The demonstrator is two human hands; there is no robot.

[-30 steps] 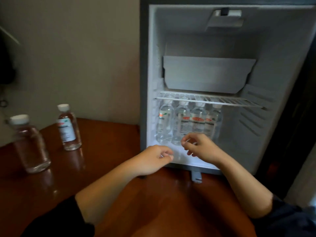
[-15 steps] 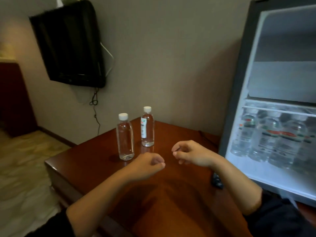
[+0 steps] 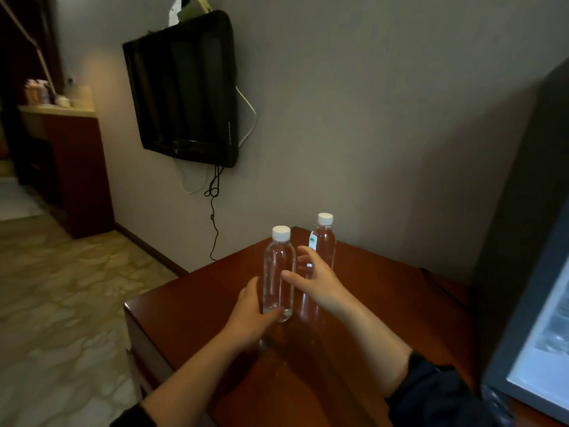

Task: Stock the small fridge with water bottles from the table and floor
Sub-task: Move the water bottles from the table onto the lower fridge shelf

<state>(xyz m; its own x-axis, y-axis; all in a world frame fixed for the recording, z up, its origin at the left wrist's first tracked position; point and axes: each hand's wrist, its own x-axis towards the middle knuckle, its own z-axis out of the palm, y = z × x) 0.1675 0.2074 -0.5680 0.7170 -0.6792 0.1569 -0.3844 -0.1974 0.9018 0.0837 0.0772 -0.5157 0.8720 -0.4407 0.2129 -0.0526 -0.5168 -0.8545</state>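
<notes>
Since half a second ago both hands have reached the bottles. The left hand (image 3: 249,315) wraps the near bottle (image 3: 278,272) at its base. The right hand (image 3: 314,282), fingers spread, is at the far bottle (image 3: 323,241). Both bottles stand capped and water-filled on the table (image 3: 385,303).

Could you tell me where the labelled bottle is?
Head view: the labelled bottle stands far back on the table, just beyond the right hand, right of the plain bottle.
</notes>
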